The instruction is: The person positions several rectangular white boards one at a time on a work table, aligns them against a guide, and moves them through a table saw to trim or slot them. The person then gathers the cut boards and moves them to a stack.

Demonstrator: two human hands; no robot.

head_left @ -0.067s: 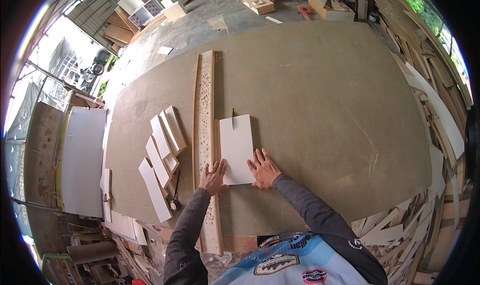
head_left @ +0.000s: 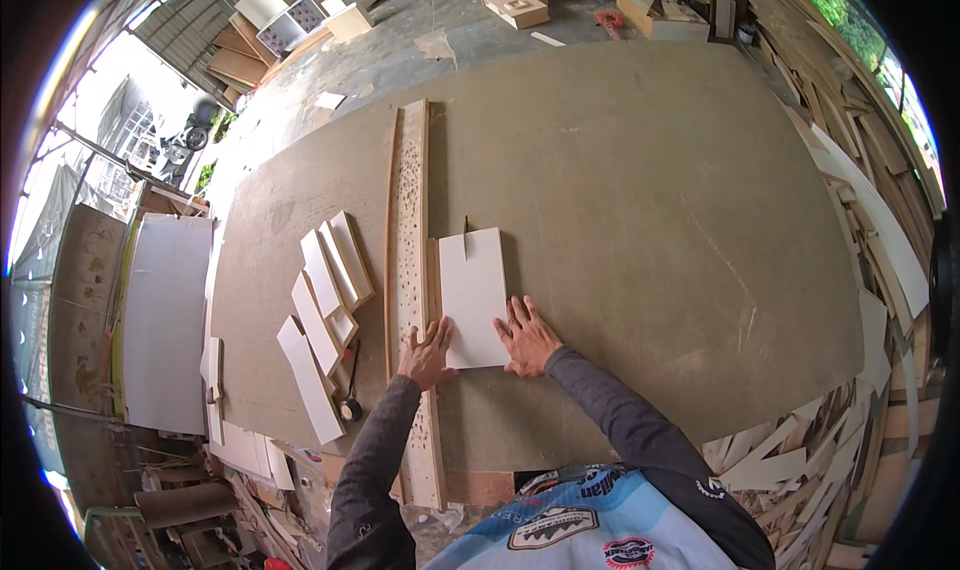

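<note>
A white rectangular board (head_left: 474,305) lies flat on the large brown worktable (head_left: 640,200), its left side along a long wooden fence (head_left: 412,200) dotted with holes. A thin dark blade-like piece (head_left: 466,225) shows at the board's far edge, with a dark line running from it into the board. My left hand (head_left: 428,355) lies over the fence and the board's near left edge, fingers stretched forward. At the board's near right edge, my right hand (head_left: 528,338) rests with spread fingers, thumb by the near corner. Neither hand is wrapped around anything.
Left of the fence lie several narrow white strips (head_left: 318,315) in a loose stack, with a tape measure (head_left: 350,409) beside them. A large white panel (head_left: 168,320) stands past the table's left side. Offcuts (head_left: 790,450) pile up at the right.
</note>
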